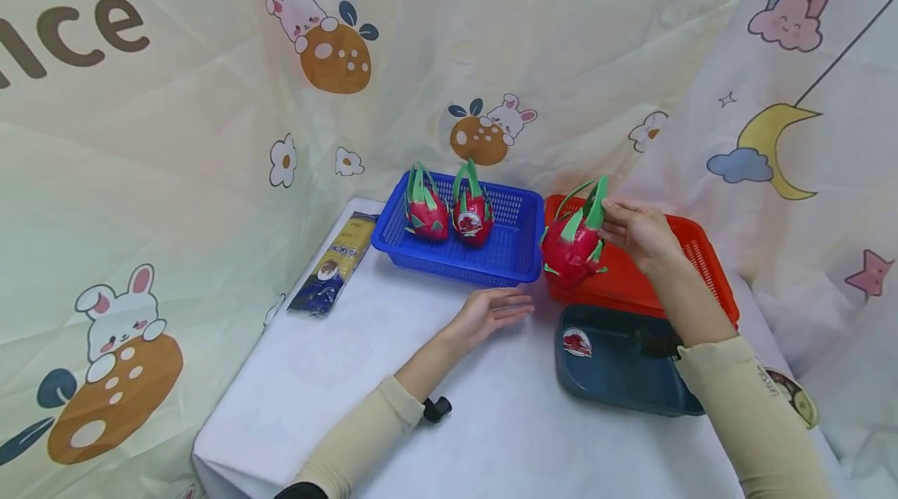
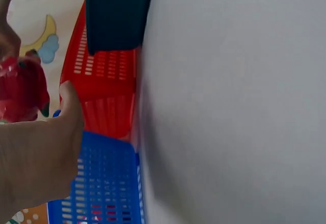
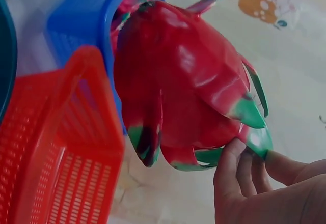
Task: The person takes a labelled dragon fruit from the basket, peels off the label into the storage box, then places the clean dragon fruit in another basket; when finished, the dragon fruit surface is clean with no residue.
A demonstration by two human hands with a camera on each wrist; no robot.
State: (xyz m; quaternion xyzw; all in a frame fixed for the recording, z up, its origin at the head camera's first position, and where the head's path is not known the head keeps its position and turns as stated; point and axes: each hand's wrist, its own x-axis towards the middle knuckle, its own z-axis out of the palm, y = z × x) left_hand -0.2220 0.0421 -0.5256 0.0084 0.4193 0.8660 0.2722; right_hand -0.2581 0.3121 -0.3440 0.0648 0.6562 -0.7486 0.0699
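Note:
A red dragon fruit (image 1: 570,248) with green leaf tips hangs over the left end of the red basket (image 1: 701,249). My right hand (image 1: 641,232) pinches it by a green leaf; the right wrist view shows the thumb and fingers (image 3: 232,170) at that leaf. Two more dragon fruits stand in the left part of the blue basket (image 1: 515,222), one (image 1: 426,216) plain in front and the other (image 1: 473,217) bearing a round sticker. Just in front of the blue basket, my left hand (image 1: 491,313) extends with loosely straight fingers and holds nothing.
A dark teal tub (image 1: 603,382) with a round sticker stands in front of the red basket. At the table's left edge lies a yellow and blue packet (image 1: 337,265). Partly behind the right sleeve is a round-ended item (image 1: 800,401). A printed curtain (image 1: 421,15) hangs behind the table.

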